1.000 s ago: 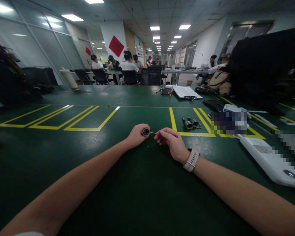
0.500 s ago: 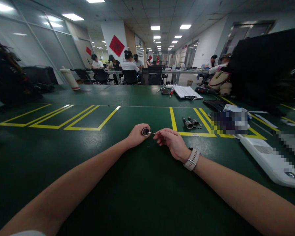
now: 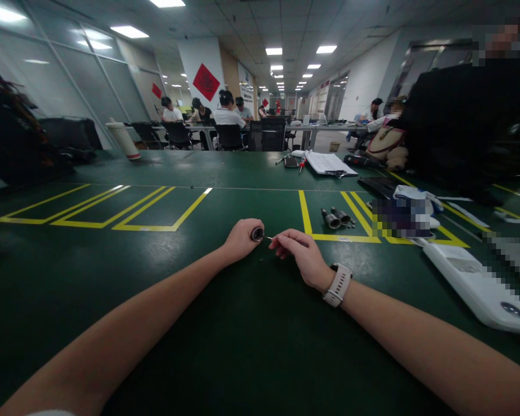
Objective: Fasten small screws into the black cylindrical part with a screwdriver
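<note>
My left hand (image 3: 242, 240) is closed around a dark metal cylindrical part (image 3: 257, 234), its round open end turned towards me and to the right. In a pinch, my right hand (image 3: 295, 249) holds a thin metal rod (image 3: 267, 237) whose far end reaches to the part's open end; whether it goes inside I cannot tell. A small ring-like piece (image 3: 260, 260) lies on the green table (image 3: 225, 323) just below the hands. Two similar metal cylindrical parts (image 3: 331, 221) rest in a yellow-taped box to the right, with several tiny pieces (image 3: 351, 225) beside them.
Yellow tape (image 3: 143, 227) marks boxes on the table. A clipboard with papers (image 3: 329, 163) and a red-handled tool (image 3: 302, 165) lie farther back. On the right is a long white device (image 3: 476, 286); at the back left stands a white cup (image 3: 123, 138). People sit beyond.
My right hand has shifted slightly left and down, and less of the thin rod shows. The left hand keeps its hold on the cylindrical part.
</note>
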A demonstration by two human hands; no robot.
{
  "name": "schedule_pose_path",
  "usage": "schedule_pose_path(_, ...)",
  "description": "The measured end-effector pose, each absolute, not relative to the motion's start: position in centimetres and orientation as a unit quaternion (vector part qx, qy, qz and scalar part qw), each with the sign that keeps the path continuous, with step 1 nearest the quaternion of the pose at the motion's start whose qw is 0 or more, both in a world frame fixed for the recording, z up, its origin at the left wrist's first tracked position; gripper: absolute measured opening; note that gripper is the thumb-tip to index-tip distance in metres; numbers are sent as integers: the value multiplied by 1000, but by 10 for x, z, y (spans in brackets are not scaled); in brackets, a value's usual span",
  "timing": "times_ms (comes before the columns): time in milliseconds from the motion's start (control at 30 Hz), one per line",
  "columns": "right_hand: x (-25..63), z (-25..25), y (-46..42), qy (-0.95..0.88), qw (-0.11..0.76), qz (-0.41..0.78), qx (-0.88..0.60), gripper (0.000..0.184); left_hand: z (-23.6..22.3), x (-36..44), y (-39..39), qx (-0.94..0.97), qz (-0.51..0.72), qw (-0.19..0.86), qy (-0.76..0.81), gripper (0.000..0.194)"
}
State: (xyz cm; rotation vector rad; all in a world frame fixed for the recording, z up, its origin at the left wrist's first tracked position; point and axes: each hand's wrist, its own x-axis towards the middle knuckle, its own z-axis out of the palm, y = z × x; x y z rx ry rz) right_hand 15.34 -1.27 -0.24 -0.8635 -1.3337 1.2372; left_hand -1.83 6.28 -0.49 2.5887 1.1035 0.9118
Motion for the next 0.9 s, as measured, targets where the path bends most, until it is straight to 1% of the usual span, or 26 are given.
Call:
schedule_pose_path(200, 156, 4, -11, -470, 533, 610, -350, 16, -7, -19, 63, 865, 331, 147, 346, 8)
schedule_pose_path(333, 155, 3, -10, -458, 539, 620, -339, 15, -9, -19, 64, 864, 341, 165, 333, 10)
schedule_pose_path(500, 153, -3, -11, -518, 561, 546, -345, 15, -7, -18, 63, 868, 325, 126, 353, 6)
schedule_pose_path(633, 152, 0, -16, -578, 534, 487, -380, 17, -5, -18, 62, 882, 291, 71, 364, 5)
schedule_pose_path(767, 152, 2, -15, -565, 530, 510, -375, 16, -5, -18, 62, 887, 278, 54, 366, 5)
schedule_pose_path(900, 154, 2, -11, -489, 543, 585, -352, 15, -6, -19, 63, 883, 295, 83, 356, 5)
